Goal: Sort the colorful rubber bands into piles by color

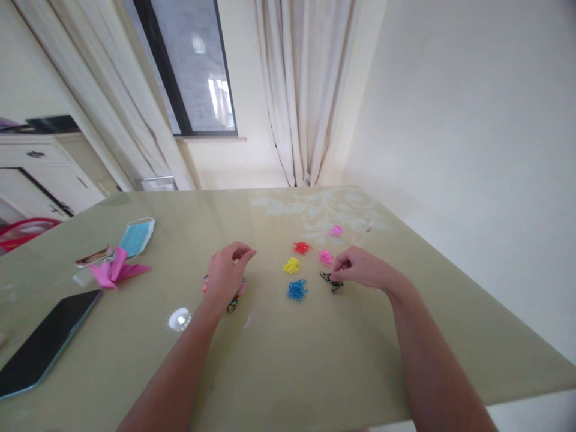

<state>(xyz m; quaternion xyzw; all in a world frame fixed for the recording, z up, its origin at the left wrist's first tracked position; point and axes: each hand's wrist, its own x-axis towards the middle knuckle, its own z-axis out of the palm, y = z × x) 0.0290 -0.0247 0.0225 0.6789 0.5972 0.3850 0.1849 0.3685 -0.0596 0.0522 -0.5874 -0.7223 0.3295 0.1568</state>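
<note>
My left hand (224,275) hovers over a pile of mixed-colour rubber bands (233,302), partly hiding it. Its thumb and forefinger are pinched together; whatever may be between them is too small to make out. On the right, my right hand (360,267) reaches down to a small heap of black rubber bands (335,287), with its fingertips closed on the heap's edge. Between my hands lie separate heaps of blue bands (297,290), yellow bands (292,266) and red bands (302,247). Pink bands (326,257) sit just beyond the black ones, and another pink heap (336,230) is farther back.
To the left are a dark-screened tablet or phone (49,336), a pink folded-paper shape (116,270), a blue face mask (137,238) and a shiny round object (179,319). The glossy table (288,372) meets a white wall (486,150) on the right.
</note>
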